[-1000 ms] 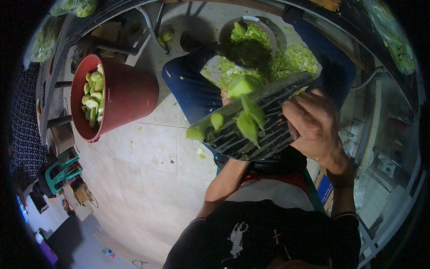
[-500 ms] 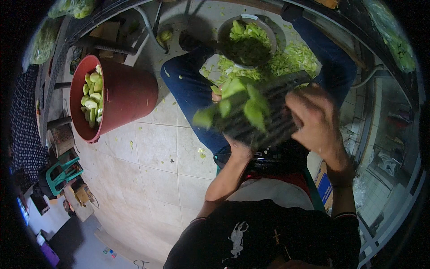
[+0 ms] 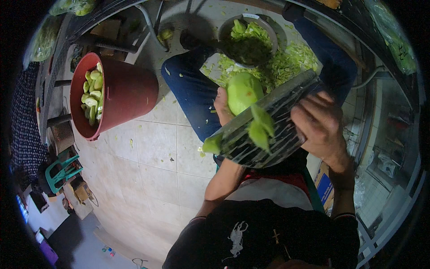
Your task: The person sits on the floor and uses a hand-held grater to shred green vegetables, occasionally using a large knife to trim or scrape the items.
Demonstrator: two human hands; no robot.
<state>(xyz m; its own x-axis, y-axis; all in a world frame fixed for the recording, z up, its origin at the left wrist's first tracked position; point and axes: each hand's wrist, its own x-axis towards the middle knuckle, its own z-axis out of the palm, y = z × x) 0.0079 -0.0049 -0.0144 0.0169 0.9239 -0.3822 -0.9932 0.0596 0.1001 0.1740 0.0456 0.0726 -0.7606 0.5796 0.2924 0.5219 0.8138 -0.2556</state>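
My left hand [image 3: 221, 107] grips a peeled, oval, pale green fruit [image 3: 243, 92], whose exact kind I cannot tell. Most of that hand lies hidden behind a broad cleaver [image 3: 286, 119]. My right hand [image 3: 320, 123] is closed around the cleaver's handle end, and the wet dark blade slants across in front of the fruit's lower side. Slices of green flesh [image 3: 260, 127] cling to the blade, with another piece at its left tip. Beyond the fruit, a round bowl [image 3: 272, 42] containing green pieces stands on the floor among scattered green shreds [image 3: 295, 60].
To the left a tilted red bucket [image 3: 127, 96] holds several pale green pieces. My knees in blue trousers [image 3: 183, 85] flank the bowl. A metal frame [image 3: 150, 29] runs overhead, and a green plastic stool [image 3: 62, 172] is at the far left. Glass panels line the right side.
The cleaver has shifted slightly right and tilted, uncovering the fruit in my left hand. Some of the slices that were on or above the blade no longer show there.
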